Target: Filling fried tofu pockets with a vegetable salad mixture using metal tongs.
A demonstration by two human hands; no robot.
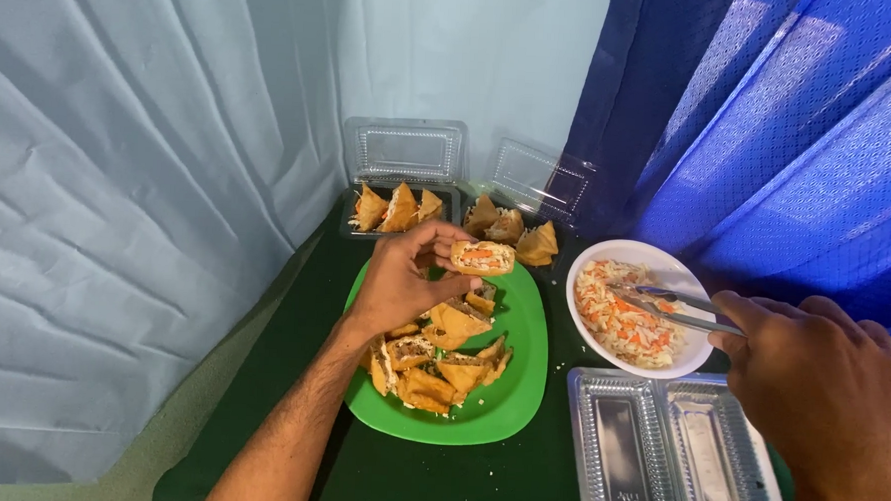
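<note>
Head view: left hand (404, 279) pinched a stuffed pastry (482, 256) level (filling upward) over the green plate (515, 384); right hand (820, 382) gripped tongs (663, 305) in the white bowl (685, 266).

Curtained food stall: takeaway boxes (407, 151), snacks

Single head cam, close, looks down-fwd at green plate (515, 384), curtains behind.

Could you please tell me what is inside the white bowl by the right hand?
The white bowl holds shredded slaw, pale with orange strips. Metal tongs held by the right hand reach into it. The bowl's bottom is covered by the slaw.
</note>
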